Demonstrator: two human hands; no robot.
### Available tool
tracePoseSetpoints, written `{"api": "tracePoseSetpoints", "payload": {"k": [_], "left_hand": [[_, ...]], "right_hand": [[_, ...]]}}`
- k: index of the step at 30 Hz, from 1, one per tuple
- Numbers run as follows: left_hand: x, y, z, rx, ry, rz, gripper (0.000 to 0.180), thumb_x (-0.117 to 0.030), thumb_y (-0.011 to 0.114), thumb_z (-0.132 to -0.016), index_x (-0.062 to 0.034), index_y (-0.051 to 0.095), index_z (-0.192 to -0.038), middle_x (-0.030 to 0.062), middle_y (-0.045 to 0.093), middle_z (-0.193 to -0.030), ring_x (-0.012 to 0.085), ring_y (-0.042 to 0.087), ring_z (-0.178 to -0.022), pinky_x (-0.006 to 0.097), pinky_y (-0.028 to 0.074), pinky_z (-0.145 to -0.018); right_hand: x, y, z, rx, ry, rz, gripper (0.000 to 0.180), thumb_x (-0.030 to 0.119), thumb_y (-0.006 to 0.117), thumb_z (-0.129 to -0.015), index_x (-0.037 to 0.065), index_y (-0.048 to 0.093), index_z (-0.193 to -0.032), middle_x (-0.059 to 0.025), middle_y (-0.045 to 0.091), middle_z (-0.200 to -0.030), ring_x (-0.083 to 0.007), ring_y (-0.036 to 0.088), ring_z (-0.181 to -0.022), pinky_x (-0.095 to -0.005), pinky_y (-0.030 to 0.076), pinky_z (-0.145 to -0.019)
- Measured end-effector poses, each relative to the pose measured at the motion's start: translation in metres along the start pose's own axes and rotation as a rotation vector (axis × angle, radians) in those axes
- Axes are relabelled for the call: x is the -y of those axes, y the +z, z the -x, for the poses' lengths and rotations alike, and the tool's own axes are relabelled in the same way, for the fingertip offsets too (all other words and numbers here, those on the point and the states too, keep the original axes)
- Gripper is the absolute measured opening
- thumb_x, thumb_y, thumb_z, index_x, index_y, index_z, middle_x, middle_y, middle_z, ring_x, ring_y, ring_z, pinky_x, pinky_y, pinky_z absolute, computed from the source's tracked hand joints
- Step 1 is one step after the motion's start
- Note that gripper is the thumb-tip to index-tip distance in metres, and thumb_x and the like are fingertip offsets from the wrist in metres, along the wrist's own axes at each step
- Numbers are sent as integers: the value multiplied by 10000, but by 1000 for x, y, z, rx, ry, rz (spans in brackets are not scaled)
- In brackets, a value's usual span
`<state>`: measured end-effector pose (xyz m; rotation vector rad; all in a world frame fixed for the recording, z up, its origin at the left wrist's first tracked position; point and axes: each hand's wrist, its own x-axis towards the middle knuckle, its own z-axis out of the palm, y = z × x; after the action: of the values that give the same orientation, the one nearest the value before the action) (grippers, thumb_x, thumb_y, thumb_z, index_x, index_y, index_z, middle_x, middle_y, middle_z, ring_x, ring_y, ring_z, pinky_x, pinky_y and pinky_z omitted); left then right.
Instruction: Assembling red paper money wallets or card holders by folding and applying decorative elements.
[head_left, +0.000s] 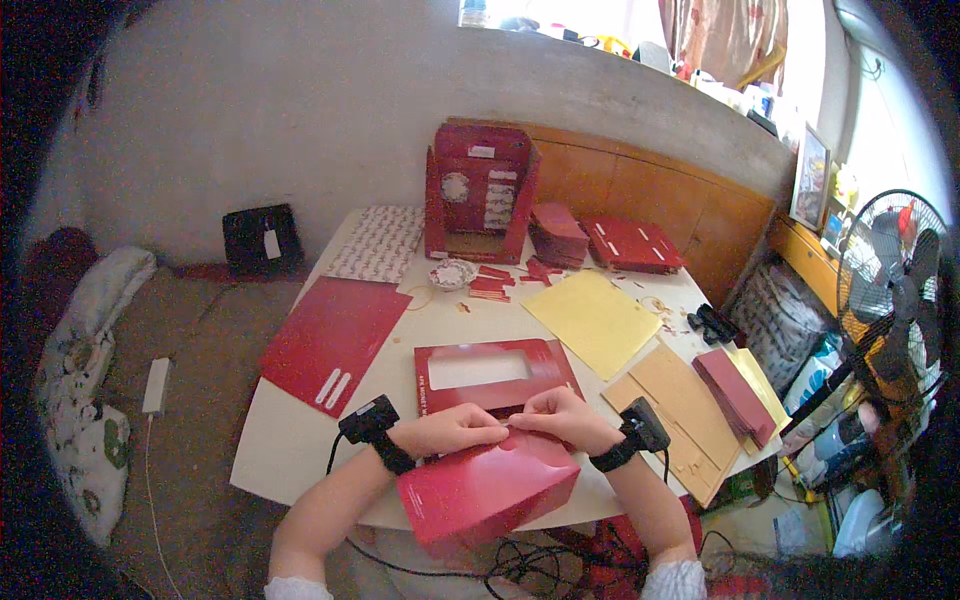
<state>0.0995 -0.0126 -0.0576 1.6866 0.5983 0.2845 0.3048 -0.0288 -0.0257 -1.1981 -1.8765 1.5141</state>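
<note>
In front of me a glossy red cardboard box (490, 485) lies tilted at the table's near edge. Joined to it or just behind it, I cannot tell which, is a red panel with a rectangular window (480, 369). My left hand (462, 428) and my right hand (552, 416) meet at the fold between them, fingers closed in a pinch. A tiny pale bit shows between the fingertips, too small to name. Both wrists wear a black strap with a small black device.
A flat red sheet (338, 340) lies left on the white table (270, 440). Behind stand an upright red box (480, 195), a small bowl (453, 274) and stacked red pieces (558, 235). Yellow paper (592, 320) and tan boards (675, 425) lie right. Black cables (510, 570) trail below; a fan (895, 280) stands right.
</note>
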Motion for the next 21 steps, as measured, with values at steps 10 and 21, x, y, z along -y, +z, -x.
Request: {"api": "tracePoseSetpoints", "payload": {"k": [10, 21], "left_hand": [[5, -16, 11, 1, 2, 55, 326, -303, 479, -859, -49, 573, -677, -106, 467, -608, -13, 382, -532, 183, 308, -457], [1, -22, 20, -61, 47, 155, 307, -278, 496, -854, -28, 601, -710, -77, 547, -667, -8, 456, -601, 180, 371, -541]], "right_hand": [[-10, -19, 6, -172, -47, -129, 238, 267, 593, -791, 66, 575, -665, 54, 504, -576, -22, 434, -496, -182, 322, -424], [-18, -37, 9, -322, -82, -208, 245, 286, 607, -776, 90, 562, -637, 66, 480, -587, -27, 406, -501, -174, 281, -449]]}}
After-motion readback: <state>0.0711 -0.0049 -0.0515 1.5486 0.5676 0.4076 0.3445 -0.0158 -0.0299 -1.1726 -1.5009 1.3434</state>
